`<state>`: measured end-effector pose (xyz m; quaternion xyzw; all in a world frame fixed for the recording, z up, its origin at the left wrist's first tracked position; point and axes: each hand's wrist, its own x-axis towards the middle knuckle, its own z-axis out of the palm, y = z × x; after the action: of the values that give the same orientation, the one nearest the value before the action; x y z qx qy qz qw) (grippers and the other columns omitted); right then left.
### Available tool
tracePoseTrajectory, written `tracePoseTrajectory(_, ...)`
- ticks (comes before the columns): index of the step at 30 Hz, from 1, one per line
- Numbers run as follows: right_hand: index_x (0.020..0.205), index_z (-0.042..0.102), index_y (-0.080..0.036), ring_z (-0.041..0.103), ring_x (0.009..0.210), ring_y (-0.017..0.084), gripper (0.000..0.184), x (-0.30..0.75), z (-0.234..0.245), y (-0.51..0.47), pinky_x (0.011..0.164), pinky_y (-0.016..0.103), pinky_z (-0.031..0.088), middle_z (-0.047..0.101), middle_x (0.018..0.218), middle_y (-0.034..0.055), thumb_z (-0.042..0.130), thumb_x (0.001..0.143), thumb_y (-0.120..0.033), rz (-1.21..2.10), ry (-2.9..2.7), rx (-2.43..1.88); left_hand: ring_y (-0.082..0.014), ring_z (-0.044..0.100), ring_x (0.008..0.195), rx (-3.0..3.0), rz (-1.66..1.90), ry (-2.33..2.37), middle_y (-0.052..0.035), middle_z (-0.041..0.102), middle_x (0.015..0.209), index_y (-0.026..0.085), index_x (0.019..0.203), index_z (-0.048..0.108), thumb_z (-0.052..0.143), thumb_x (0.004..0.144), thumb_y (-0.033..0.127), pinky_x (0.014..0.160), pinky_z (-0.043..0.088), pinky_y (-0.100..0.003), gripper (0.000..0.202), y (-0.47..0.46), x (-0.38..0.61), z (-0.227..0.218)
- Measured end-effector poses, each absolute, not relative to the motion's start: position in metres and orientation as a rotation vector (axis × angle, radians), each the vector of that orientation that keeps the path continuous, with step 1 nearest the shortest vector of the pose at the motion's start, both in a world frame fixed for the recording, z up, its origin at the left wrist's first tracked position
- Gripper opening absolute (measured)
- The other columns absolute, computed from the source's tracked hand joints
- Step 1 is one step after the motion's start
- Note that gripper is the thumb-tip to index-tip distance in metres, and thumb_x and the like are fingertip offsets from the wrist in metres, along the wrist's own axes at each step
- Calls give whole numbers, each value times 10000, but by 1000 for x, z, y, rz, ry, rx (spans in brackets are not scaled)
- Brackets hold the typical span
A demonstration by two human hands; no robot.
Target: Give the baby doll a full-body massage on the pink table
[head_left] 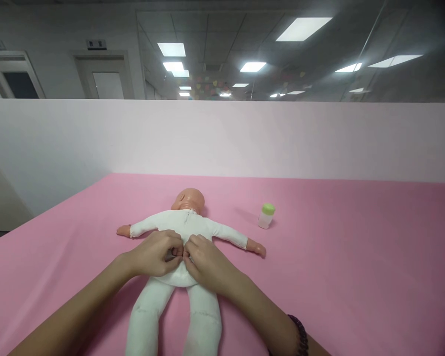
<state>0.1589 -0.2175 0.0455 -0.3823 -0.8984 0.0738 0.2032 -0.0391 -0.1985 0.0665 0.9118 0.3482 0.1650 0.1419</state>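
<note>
A baby doll (187,222) with a white cloth body lies on the pink surface, its bald head away from me and its arms spread wide. The back of its head and one ear show, so it seems to lie face down. Both my hands rest on the lower middle of its torso, side by side and nearly touching. My left hand (157,253) is closed, thumb and forefinger pinched together at the white cloth. Close against it, my right hand (207,262) has its fingers bent and pressed to the cloth; its fingertips are partly hidden.
A small clear bottle with a green cap (267,215) stands to the right, beyond the doll's outstretched arm. The pink covering (356,257) shows a few creases at left. A low white wall (244,141) runs along the back, with glass above it.
</note>
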Motion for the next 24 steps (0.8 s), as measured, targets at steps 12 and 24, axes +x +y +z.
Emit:
tracePoseTrajectory(12,939,532,-159,539,884,169,96,166,49,-214,797,305,461,578,980,50,473,967,-89,456,-2286,-997,-141,513,696,2529,677,1128,3,586,798,191,845,562,519,876,251,648,398,-294,80,-198,-38,67)
tracePoseTrajectory(24,795,565,-155,550,844,159,142,159,45,-210,785,292,442,587,894,30,565,901,-61,476,-2229,-1152,-196,559,774,2643,519,1303,-10,630,760,207,766,592,545,815,219,684,392,-330,69,-202,-29,65)
